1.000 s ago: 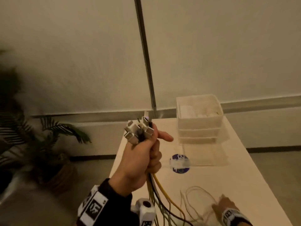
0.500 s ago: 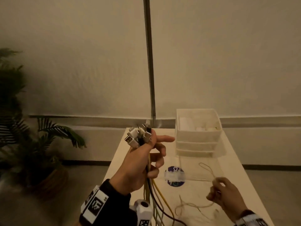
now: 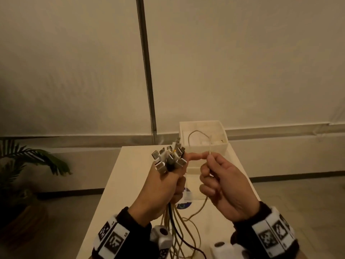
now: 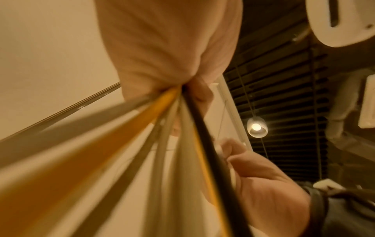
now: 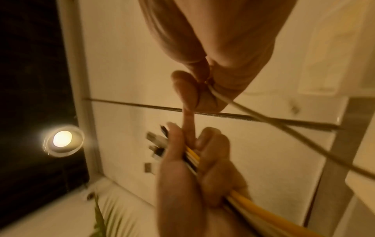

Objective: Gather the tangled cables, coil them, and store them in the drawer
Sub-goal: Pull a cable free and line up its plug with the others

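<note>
The left hand (image 3: 164, 191) is raised above the counter (image 3: 119, 193), its fingers (image 5: 215, 144) wrapped round a bundle of cables (image 3: 173, 221) whose plugs (image 3: 169, 157) fan out above the fist, with the index finger stretched toward the other hand. The cords (pale, yellow and one black) hang down below the fist to the near counter edge. The right hand (image 3: 222, 184), just beside it, pinches a thin pale cable (image 3: 202, 206) between thumb and curled fingers (image 3: 206, 176); that cable arches up in a loop above the pinch and trails down to the counter. Beyond both hands stands a white drawer unit (image 3: 222, 144) at the counter's far end. A potted plant (image 3: 22, 165) sits on the floor to the left.
</note>
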A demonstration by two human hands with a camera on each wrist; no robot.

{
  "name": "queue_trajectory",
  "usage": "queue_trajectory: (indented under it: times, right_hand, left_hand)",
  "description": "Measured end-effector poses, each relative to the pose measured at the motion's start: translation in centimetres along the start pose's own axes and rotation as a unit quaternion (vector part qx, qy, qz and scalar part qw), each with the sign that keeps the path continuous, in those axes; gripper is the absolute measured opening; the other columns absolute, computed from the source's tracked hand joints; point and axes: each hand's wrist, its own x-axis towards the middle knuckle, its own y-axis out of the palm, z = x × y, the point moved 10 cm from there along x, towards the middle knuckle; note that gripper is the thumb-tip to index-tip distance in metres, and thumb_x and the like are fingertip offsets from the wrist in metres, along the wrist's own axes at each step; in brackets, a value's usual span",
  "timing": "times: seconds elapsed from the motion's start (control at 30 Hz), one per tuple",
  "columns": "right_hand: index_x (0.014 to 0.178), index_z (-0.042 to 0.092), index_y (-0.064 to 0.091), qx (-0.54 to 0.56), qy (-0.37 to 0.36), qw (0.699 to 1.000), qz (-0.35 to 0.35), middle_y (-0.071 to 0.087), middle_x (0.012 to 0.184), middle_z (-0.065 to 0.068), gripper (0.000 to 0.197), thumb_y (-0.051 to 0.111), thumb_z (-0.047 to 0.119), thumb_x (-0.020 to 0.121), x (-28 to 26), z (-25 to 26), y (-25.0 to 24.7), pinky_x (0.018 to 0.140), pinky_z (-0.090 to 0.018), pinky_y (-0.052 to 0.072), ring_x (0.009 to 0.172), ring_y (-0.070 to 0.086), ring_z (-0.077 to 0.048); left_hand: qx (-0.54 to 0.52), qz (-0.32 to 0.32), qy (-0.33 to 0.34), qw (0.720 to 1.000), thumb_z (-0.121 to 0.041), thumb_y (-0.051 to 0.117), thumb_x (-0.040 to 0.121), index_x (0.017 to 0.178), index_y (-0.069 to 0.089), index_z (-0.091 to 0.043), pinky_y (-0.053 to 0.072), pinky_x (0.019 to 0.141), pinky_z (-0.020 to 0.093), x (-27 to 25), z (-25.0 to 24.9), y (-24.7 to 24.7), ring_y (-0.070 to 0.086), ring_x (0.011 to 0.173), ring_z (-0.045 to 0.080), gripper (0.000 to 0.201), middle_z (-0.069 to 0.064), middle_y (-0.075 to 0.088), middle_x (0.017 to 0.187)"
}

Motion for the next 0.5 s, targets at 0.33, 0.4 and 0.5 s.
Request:
queue_trajectory:
  times: [0.33,0.4,0.5]
  right_hand:
    - [0.112,0.025,0.066,-0.236,-0.044,0.966,0.097,0.045,0.057,-0.010,0.032,0.040,0.011,0.099,-2.4,-0.6,1.1,0.040,-0.024,0.016,0.039,0.021,-0.015]
    - [0.105,0.035,0.068,-0.360,-0.063,0.926,0.092,0.048,0.055,-0.007,0.036,0.042,0.010,0.100,-3.4,-1.7,0.7,0.040,-0.024,0.026,0.040,0.030,-0.013]
    - [0.097,0.043,0.065,-0.477,-0.096,0.871,0.070,0.055,0.053,-0.006,0.035,0.048,0.013,0.098,-4.9,-3.3,-0.8,0.053,-0.016,0.037,0.045,0.044,-0.003]
  left_hand:
    - [-0.075,-0.016,-0.074,0.994,-0.044,0.056,0.087,0.116,0.068,-0.011,0.015,0.042,0.019,-0.6,2.2,-1.1,0.011,0.059,0.019,0.046,0.000,0.038,0.069]
    - [-0.084,0.002,-0.064,0.994,-0.045,0.054,0.088,0.114,0.070,-0.011,0.012,0.043,0.023,-0.8,1.7,-0.9,0.009,0.059,0.020,0.046,-0.001,0.040,0.072]
    - [-0.097,-0.004,-0.038,0.995,-0.047,0.056,0.083,0.098,0.074,-0.011,0.013,0.044,0.025,-1.3,0.7,-1.4,0.013,0.056,0.017,0.043,0.005,0.028,0.076]
